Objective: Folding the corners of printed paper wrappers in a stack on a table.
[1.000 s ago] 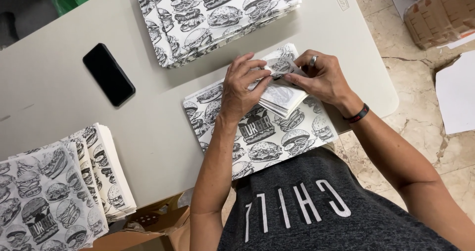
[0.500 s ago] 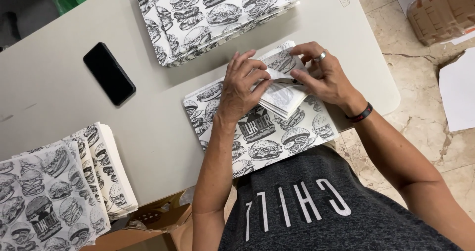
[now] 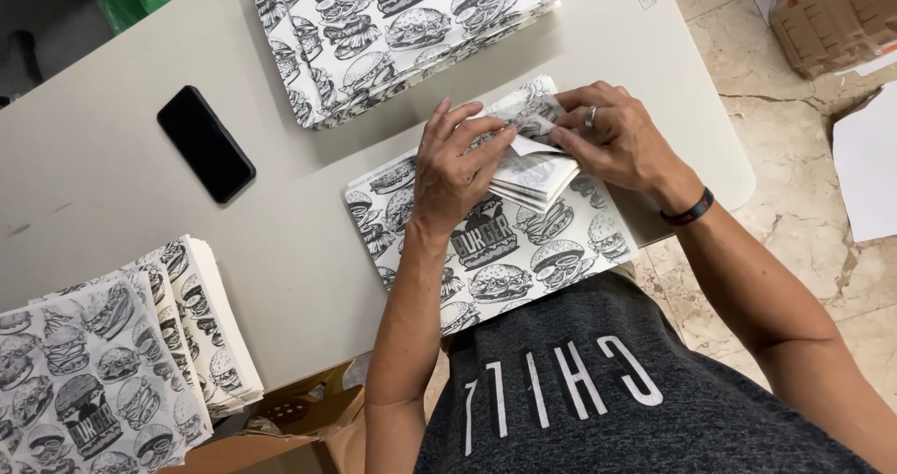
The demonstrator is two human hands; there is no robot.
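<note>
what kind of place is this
Probably a small packing or food-shop work area: stacks of burger-print paper bags on a plain table, cardboard boxes on the tiled floor, both hands folding one bag.
</note>
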